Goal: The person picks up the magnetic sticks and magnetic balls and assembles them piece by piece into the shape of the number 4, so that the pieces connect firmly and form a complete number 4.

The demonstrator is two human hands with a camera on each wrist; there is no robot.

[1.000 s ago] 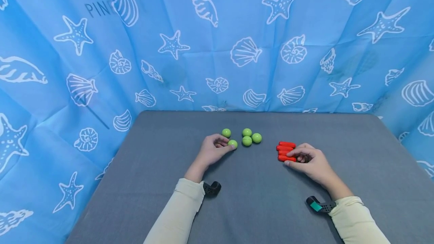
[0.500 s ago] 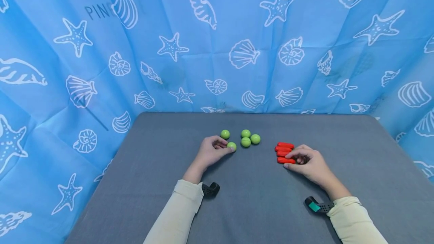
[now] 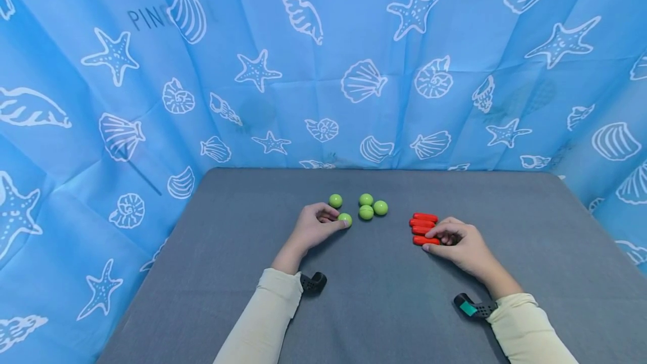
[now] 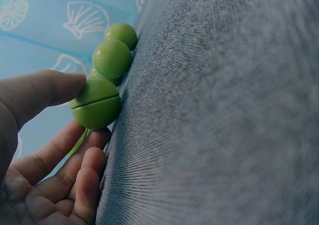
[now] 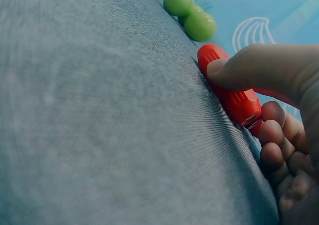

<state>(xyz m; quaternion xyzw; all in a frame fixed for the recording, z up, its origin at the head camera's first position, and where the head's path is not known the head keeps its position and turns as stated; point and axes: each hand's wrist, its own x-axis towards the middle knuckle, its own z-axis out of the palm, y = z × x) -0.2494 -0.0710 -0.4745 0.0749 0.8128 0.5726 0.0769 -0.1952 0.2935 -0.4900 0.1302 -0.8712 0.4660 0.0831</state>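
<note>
Entry 1: left grip (image 3: 314, 223). Clamped, thumb opposing fingers, on one seamed green ball (image 3: 346, 219), which lies between the tips, close to the worktop (image 3: 376, 308). Neighbours: a lone green ball (image 3: 335, 201), just beyond the fingers; a trio of green balls (image 3: 366, 213), clustered near the tips, to their right. Risks, as judged: an uneven squeeze could shoot the round, glossy ball out sideways and scatter the trio; fingers brushing the lone ball could set it rolling; a twist across the seam could part the halves, should they separate.

Entry 2: right grip (image 3: 462, 245). Thumb and index clamped about the nearest red piece (image 3: 419, 240), at the fingertips. Index contact partly hidden; firmness cannot be told. Neighbours: three further red pieces (image 3: 422, 222), side by side, just beyond the tips. Risks, as judged: the index, so close to the next piece, could drag it and skew the row; a shallow pinch could let the held piece turn or slip.
</note>
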